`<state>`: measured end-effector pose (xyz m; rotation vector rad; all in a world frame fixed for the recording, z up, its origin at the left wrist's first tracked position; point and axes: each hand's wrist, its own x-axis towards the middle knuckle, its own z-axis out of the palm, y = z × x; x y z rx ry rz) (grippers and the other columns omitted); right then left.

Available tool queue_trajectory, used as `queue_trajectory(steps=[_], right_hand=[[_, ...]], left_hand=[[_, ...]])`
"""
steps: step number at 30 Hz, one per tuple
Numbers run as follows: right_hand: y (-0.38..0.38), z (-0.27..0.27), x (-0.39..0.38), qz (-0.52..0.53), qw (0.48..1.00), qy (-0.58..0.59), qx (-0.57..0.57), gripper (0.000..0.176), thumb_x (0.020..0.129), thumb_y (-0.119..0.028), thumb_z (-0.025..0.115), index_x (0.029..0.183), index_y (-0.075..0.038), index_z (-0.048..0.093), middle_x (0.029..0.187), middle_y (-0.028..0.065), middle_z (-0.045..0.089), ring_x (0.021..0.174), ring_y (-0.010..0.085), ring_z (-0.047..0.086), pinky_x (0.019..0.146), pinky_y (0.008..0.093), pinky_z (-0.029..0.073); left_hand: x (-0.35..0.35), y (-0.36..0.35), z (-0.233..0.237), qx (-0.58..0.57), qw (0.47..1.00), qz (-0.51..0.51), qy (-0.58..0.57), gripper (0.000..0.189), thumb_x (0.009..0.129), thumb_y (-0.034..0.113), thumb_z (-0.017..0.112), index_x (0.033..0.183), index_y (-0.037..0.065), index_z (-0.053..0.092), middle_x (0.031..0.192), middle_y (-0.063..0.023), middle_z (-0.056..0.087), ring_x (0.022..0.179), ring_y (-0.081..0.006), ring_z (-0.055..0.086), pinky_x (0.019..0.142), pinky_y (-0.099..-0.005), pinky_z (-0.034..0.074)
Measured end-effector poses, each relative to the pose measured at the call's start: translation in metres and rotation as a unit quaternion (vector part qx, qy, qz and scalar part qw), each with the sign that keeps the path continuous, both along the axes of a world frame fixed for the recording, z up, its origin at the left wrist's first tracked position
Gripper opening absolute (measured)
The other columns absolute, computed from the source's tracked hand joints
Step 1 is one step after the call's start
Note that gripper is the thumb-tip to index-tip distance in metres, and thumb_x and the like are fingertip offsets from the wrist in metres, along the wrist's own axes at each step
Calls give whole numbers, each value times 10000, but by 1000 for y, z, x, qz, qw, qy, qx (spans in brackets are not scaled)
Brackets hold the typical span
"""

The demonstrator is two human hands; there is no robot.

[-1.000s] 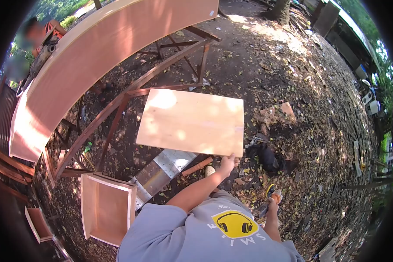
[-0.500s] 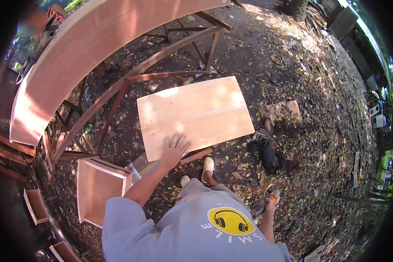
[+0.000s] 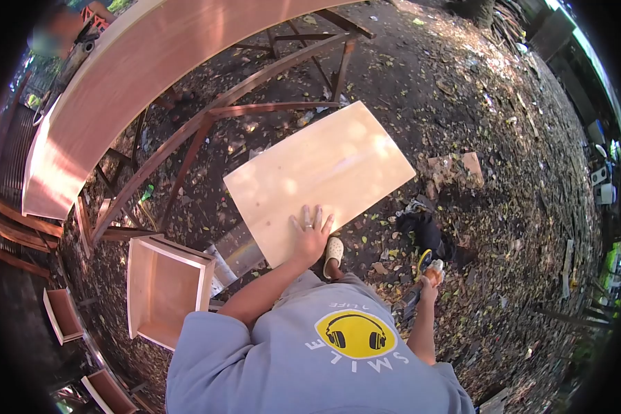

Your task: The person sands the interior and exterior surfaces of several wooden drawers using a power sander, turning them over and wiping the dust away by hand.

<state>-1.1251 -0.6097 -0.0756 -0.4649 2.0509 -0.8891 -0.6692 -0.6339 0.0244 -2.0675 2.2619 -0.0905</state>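
My left hand lies flat on a pale wooden panel, fingers spread near its lower edge. A ring shows on one finger. The panel sits at a slant in front of my feet; what it rests on is mostly hidden. Out to my right side, my right hand grips a disc sander, with orange and dark parts and a yellow-rimmed disc. The sander is held away from the panel, above the leaf-strewn ground.
A long curved-looking wooden board rests over a dark timber frame. An open wooden drawer stands at my left, with smaller drawers beyond. Black cloth and a broken board piece lie right. Another person is at upper left.
The panel has turned counter-clockwise, its right end swinging away from me. My left hand has shifted right with it. My right hand has raised the sander slightly forward.
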Motion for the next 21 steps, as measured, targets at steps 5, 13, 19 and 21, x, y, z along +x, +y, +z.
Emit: queue_trajectory(steps=[5,13,19,21], right_hand=[[-28,30,28,13,999,-31,6,448,736,-214,750,1072,43,603,878,85,630,735,214,628,670,353,505],[-24,39,59,56,997,-49,12,296,777,-186,737,951,13,603,817,61,634,704,182,634,665,341,512],[-2,34,40,106,993,12,51,332,771,-201,746,995,8,617,858,52,635,742,173,635,683,335,510],[-3,44,39,92,994,22,60,358,773,-215,747,1021,19,637,889,50,648,755,174,640,705,331,513]], left_hand=[[-15,-18,18,30,994,83,65,640,901,179,536,1510,180,341,1565,-231,251,1368,-554,289,955,-822,243],[114,-54,2,13,886,193,422,704,772,-34,555,1453,30,389,1423,-235,470,1313,-391,460,1085,-425,390],[168,-34,-25,52,820,295,487,650,740,-72,511,1387,-39,454,1341,-270,533,1262,-356,523,1044,-369,421],[174,-30,-36,49,819,304,485,654,741,-74,508,1391,-40,451,1349,-270,527,1279,-342,513,1050,-356,417]])
